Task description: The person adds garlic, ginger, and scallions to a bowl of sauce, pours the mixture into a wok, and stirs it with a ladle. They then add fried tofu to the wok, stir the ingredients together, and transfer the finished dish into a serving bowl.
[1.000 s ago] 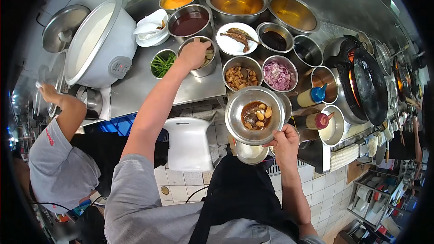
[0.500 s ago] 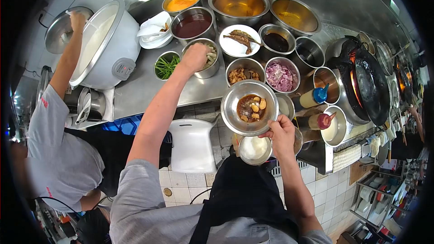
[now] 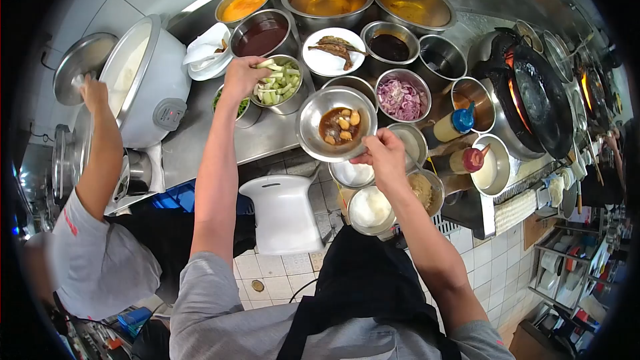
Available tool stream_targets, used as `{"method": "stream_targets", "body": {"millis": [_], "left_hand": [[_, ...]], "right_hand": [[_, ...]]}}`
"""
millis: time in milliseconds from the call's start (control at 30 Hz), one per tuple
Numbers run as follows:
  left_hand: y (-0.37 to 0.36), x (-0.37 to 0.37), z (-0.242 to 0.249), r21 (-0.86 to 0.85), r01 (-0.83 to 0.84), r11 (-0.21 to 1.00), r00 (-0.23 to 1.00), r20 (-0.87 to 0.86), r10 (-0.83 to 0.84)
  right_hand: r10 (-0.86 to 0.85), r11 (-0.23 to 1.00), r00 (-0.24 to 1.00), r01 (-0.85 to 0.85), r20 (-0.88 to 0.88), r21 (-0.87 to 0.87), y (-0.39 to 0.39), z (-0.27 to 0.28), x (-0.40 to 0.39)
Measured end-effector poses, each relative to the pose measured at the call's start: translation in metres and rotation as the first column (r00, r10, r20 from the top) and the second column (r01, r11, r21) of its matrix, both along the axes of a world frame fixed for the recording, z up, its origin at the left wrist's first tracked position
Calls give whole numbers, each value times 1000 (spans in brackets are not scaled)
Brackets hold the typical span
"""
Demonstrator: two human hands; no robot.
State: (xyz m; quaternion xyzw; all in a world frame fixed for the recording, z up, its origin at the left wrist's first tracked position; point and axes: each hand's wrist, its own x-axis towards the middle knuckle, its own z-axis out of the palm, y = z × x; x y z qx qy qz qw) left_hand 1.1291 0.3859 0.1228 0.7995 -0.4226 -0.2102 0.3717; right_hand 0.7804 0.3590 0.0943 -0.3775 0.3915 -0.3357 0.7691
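Note:
My right hand [image 3: 383, 155] grips the rim of a shallow steel bowl [image 3: 308, 137], held out in front of me. Brown liquid and several light brown chunks [image 3: 343, 122] lie in that bowl. My left hand [image 3: 243, 79] is at the left rim of a steel pot of chopped pale green vegetable [image 3: 280, 87], its fingers closed on some pieces at the top. Partly hidden behind my left wrist is a smaller pot of cut greens [image 3: 243, 108]. Sliced purple onion [image 3: 402, 99] fills a pot to the right of the bowl.
Pots of orange liquid [image 3: 245, 4] and dark red sauce [image 3: 262, 33] stand behind, beside a plate [image 3: 317, 60] of browned food. Flames burn under a black wok [image 3: 543, 103] at right. A co-worker's hand [image 3: 95, 95] is by the white rice cooker [image 3: 157, 87]. A white stool [image 3: 280, 217] stands below.
My left hand has drawn up and left from inside the vegetable pot to its rim, uncovering the pieces. The bowl in my right hand has shifted left and up. The co-worker's hand is lower.

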Motion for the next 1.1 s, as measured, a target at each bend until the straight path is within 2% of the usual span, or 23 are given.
{"method": "stream_targets", "body": {"millis": [67, 100, 167, 233, 300, 333, 400, 533, 700, 767, 867, 933, 967, 1000, 1033, 1067, 1100], "left_hand": [[3, -7, 10, -69, -26, 997, 993, -116, 18], [5, -18, 20, -66, -16, 998, 994, -113, 9], [12, -50, 43, -95, 17, 995, 971, -234, -39], [17, -85, 57, -86, 71, 994, 977, -196, -87], [21, -117, 61, -63, 276, 959, 953, -116, -282], [23, -138, 71, -61, 276, 959, 953, -113, -281], [26, -176, 91, 104, 381, 919, 918, 73, -389], [27, -205, 101, 145, 393, 908, 911, 76, -406], [24, -198, 116, 93, 388, 917, 900, 177, -399], [16, -168, 106, -12, 203, 979, 947, 258, -193], [-1, -104, 73, -65, 48, 997, 872, 489, -10], [-18, -73, 54, -78, -5, 997, 816, 576, 49], [-19, -67, 47, -57, -23, 998, 795, 604, 53], [-19, -67, 46, -49, -21, 999, 819, 572, 45], [-18, -56, 34, -159, -5, 987, 822, 562, 94], [-15, -68, 39, -148, -54, 987, 829, 545, 127], [-7, -129, 72, -129, -127, 984, 885, 433, 171]], "right_hand": [[-2, 1000, 1000, 2, 13, 12, -4, -3, 7], [-11, 1000, 1000, 11, 16, 15, -5, -1, 8], [17, 1000, 1000, -17, 0, 8, -5, 4, 8], [11, 1000, 1000, -11, 16, 6, -3, 8, 2], [23, 1000, 998, -23, 51, 8, 0, 11, -9], [16, 1000, 999, -16, 47, 4, 2, 12, -16], [21, 1000, 998, -22, 67, 11, 5, 16, -31], [18, 999, 997, -21, 71, 42, 9, 19, -58], [23, 1000, 992, -25, 124, 17, 14, 14, -87], [28, 999, 994, -31, 105, 31, 20, 20, -100], [7, 999, 992, -12, 126, 39, 36, 19, -124], [-26, 994, 995, 16, 92, 105, 49, 16, -149], [-36, 996, 988, 22, 153, 91, 57, 15, -162], [-43, 995, 986, 29, 162, 91, 64, 16, -177], [-45, 996, 984, 30, 172, 90, 69, 20, -195], [-90, 993, 984, 76, 157, 90, 74, 25, -216], [-92, 994, 989, 83, 113, 77, 80, 33, -237]]}}
